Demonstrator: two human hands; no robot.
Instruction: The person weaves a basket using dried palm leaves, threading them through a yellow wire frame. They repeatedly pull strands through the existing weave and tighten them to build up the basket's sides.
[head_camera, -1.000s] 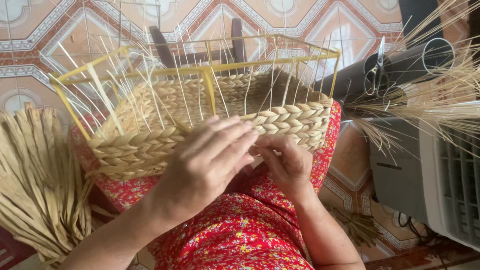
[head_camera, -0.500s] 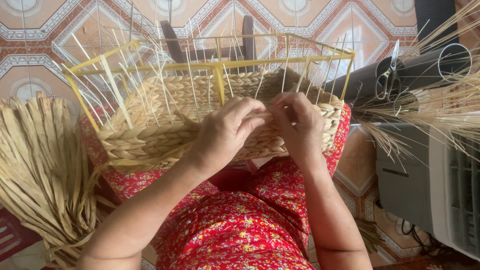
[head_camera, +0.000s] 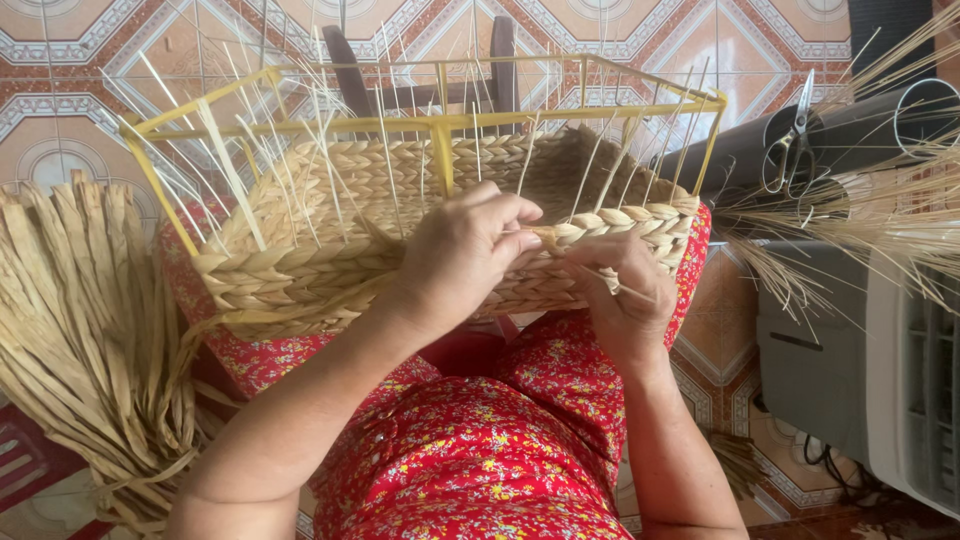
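On the person's lap, the half-woven straw basket on its yellow wire frame (head_camera: 440, 130) has several braided rows done; bare uprights remain above. Left hand (head_camera: 455, 255) pinches the flat straw strand (head_camera: 545, 235) at the rim; right hand (head_camera: 625, 295) fingers curl beneath it.

Half-woven straw basket (head_camera: 330, 250) on yellow wire frame (head_camera: 440, 125), resting on lap, loose strands upright

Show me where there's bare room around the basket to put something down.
Bare tiled floor lies beyond the yellow frame, top left, above the bundle of dried leaves. A smaller tile patch sits between the lap and the grey appliance. Crowded: the woven basket under the left hand and right hand, and the straw and scissors at right.
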